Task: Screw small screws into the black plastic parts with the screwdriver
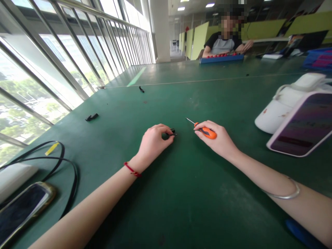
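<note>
While the left hand has a small black part pinched between thumb and forefinger, the right hand holds an orange-and-black screwdriver near it. Left pinch: tips nearly together, only the part between them. Makes sense for something that small; a bit sticks out on the right. Right grip: thumb and fingers closed round the front of the handle, butt exposed, shaft pointing away and left, tip apart from the part. Reads as a light hold for aiming, not torque.

Two other black pieces lie on the green table, left side: one nearer, one farther. Probably parked out of the elbow's way. Pink-edged phone stands tilted by a white bottle; likely propped on it, contact hidden.

Can't make out: what the pinched part is (fingers cover most of it), whether it touches the table, screwdriver tip type. Second phone, white box and black cable run off at left. Blue object mostly under the right forearm. Co-worker opposite sits behind a blue tray; red items there too far to identify.
</note>
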A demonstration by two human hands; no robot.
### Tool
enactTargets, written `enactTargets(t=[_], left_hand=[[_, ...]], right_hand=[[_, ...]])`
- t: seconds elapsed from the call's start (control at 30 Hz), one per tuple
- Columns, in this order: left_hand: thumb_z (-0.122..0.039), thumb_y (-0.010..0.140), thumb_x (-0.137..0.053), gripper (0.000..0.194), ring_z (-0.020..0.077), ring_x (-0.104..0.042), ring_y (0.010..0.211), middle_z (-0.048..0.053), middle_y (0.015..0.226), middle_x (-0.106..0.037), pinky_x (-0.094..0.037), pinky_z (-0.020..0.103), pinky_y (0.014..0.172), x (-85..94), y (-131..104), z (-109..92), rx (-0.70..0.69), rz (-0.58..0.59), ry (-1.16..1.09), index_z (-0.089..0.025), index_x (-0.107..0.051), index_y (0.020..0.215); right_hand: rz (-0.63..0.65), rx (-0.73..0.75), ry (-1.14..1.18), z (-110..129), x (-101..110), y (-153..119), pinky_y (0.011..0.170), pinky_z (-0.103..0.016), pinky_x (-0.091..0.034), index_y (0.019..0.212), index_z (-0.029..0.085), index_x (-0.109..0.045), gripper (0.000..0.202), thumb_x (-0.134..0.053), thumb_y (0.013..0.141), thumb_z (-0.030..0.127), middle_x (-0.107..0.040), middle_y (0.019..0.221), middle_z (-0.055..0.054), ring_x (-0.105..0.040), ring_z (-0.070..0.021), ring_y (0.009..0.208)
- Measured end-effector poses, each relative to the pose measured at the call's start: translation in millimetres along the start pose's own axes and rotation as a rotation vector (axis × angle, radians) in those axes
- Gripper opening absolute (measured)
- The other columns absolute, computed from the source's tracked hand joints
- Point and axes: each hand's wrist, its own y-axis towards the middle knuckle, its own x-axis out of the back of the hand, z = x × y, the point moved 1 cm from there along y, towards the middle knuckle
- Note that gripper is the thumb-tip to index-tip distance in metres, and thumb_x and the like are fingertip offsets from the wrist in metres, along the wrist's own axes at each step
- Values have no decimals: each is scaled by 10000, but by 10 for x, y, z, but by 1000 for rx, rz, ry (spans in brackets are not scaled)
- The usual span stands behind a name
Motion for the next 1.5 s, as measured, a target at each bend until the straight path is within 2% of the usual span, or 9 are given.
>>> enactTargets(t=[0.1, 0.23, 0.37, 0.5, 0.63, 0.8, 1.0, 1.2, 1.5], left_hand=[[-342, 720, -593, 172, 200, -635, 825, 30, 937, -704, -469, 294, 793, 441, -156, 383, 208, -96, 116, -205, -690, 757], [-439, 658, -619, 334, 226, -625, 768, 30, 779, -706, -434, 279, 667, 1028, -372, 906, 638, -236, 278, -178, -709, 847], [-471, 621, -630, 293, 210, -580, 715, -38, 554, -624, -376, 257, 624, 1300, -503, 1148, 812, -269, 312, -211, -677, 748], [-503, 632, -635, 241, 184, -537, 688, -90, 478, -569, -351, 254, 634, 1363, -581, 1205, 792, -228, 242, -266, -641, 674], [-527, 640, -640, 244, 171, -539, 725, -113, 508, -584, -352, 248, 644, 1437, -630, 1270, 778, -287, 208, -289, -638, 694], [-494, 628, -661, 260, 179, -550, 779, -89, 565, -620, -357, 240, 639, 1494, -645, 1372, 840, -276, 209, -259, -660, 742], [-495, 656, -647, 342, 166, -550, 785, -55, 643, -625, -358, 224, 645, 1457, -641, 1392, 804, -242, 211, -221, -692, 857], [-453, 648, -661, 405, 163, -581, 797, -12, 747, -654, -375, 210, 644, 1438, -621, 1478, 901, -214, 283, -193, -711, 954], [-483, 684, -616, 431, 166, -582, 803, 4, 808, -657, -377, 199, 621, 1420, -597, 1375, 919, -160, 333, -194, -698, 992]], right_hand=[[19, 2, 7, 9, -9, 0, 729, -306, -440, 826, 213, -626, 78, -569, 780, 240, -607, 853, -29, -579, -161, 765], [41, 15, 8, 11, -28, 6, 733, -308, -440, 824, 217, -622, 75, -573, 768, 229, -600, 839, -22, -573, -158, 753], [59, 14, 0, 18, -31, 5, 734, -314, -441, 825, 218, -618, 77, -567, 769, 230, -611, 851, -26, -582, -167, 767], [78, 7, -8, 24, -24, 2, 743, -315, -446, 831, 213, -616, 82, -563, 770, 225, -625, 877, -30, -591, -170, 787], [98, 4, -12, 21, -22, 0, 754, -316, -449, 837, 212, -611, 84, -561, 771, 222, -645, 906, -31, -602, -178, 820], [107, 2, -19, 16, -24, 0, 756, -311, -445, 840, 211, -609, 84, -560, 773, 219, -650, 917, -29, -606, -178, 831], [121, -8, -33, 19, -24, -2, 754, -303, -441, 843, 204, -610, 89, -558, 773, 219, -650, 925, -30, -602, -170, 821], [131, -10, -50, 35, -28, 0, 745, -304, -436, 844, 200, -610, 95, -555, 768, 217, -653, 908, -33, -601, -172, 803], [135, -4, -65, 33, -28, -8, 748, -314, -440, 843, 208, -611, 98, -555, 763, 219, -656, 912, -33, -607, -177, 801]])
